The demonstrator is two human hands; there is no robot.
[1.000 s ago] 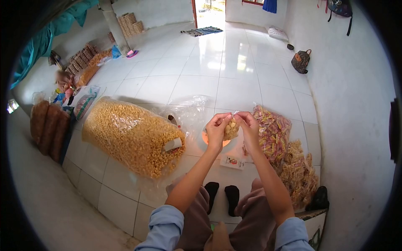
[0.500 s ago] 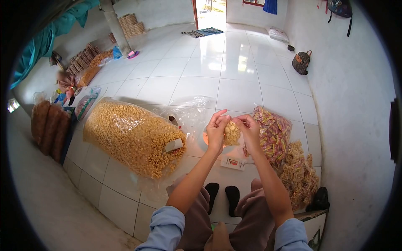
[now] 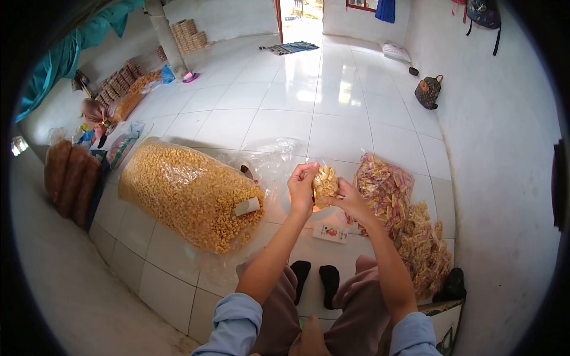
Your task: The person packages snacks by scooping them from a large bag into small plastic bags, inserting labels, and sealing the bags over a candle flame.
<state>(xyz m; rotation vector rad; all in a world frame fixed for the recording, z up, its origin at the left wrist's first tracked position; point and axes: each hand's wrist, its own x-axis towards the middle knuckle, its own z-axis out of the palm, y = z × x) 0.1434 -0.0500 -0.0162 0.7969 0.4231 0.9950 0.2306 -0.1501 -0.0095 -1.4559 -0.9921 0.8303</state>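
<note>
My left hand (image 3: 303, 188) pinches the upper left edge of a small clear bag of yellow snacks (image 3: 325, 181). Fingers of my right hand (image 3: 351, 202) close on the bag's lower right side. Beneath the hands an orange glow shows on a round thing, mostly hidden. A white box (image 3: 330, 232) with a printed picture lies just below them. On the left rests a large clear sack of yellow snacks (image 3: 178, 184), with a white scoop-like object (image 3: 246, 206) at its mouth.
At the right are a bag of pink and yellow packets (image 3: 383, 190) and a pile of filled small bags (image 3: 425, 249). Crumpled clear plastic (image 3: 270, 160) lies ahead. Brown sacks (image 3: 74, 175) stand at the far left, near another person (image 3: 94, 113). A backpack (image 3: 428, 92) leans by the right wall.
My right hand has moved from the bag's top down to its lower right side. The small bag has tilted and shifted slightly left, its snacks now higher between my hands.
</note>
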